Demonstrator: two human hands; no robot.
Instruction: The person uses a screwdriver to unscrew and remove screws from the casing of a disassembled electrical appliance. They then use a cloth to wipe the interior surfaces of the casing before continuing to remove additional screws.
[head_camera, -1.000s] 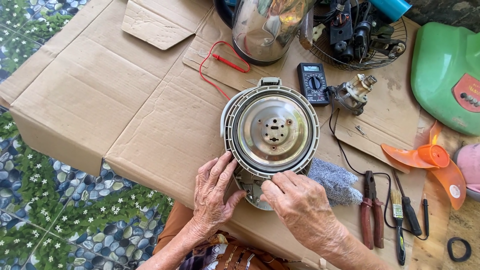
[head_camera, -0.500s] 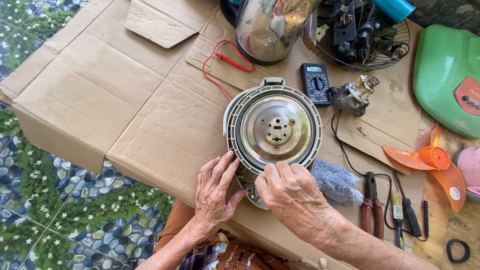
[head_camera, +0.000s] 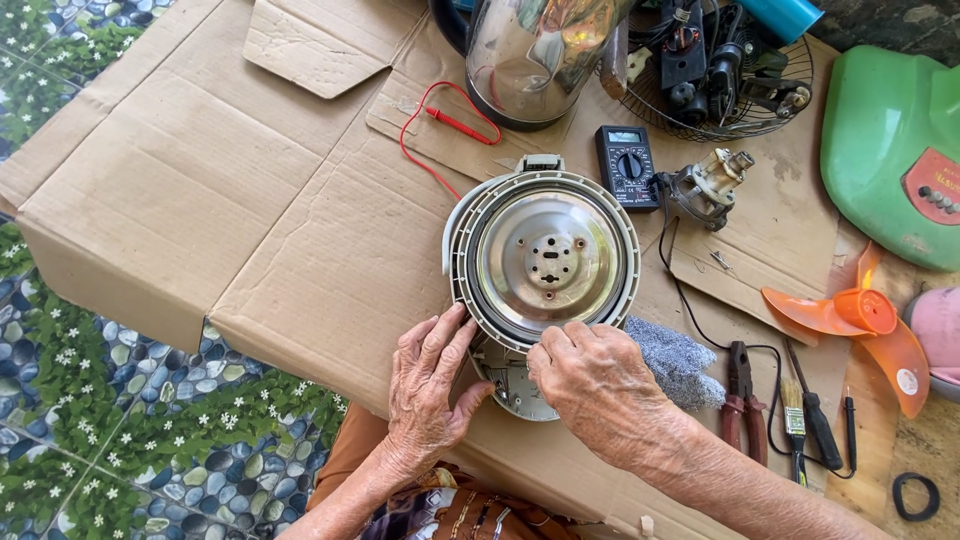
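Note:
A round grey appliance lid (head_camera: 545, 255) with a shiny metal inner plate lies face up on flattened cardboard (head_camera: 240, 200). My left hand (head_camera: 428, 385) rests on the lid's near left rim, fingers spread along the edge. My right hand (head_camera: 590, 385) lies over the near edge of the lid, fingers curled onto the rim, covering part of the grey plastic section below. Both hands hold the lid.
A steel pot body (head_camera: 530, 55) stands behind. A black multimeter (head_camera: 626, 165) with a red probe lead (head_camera: 455, 125), a small motor (head_camera: 705, 185), a grey cloth (head_camera: 675, 360), pliers (head_camera: 745, 400), a brush, a screwdriver, an orange fan blade (head_camera: 860, 320) and a green fan housing (head_camera: 890, 140) lie to the right.
My right hand has slid left and up along the lid's near rim. The left hand stays put on the rim.

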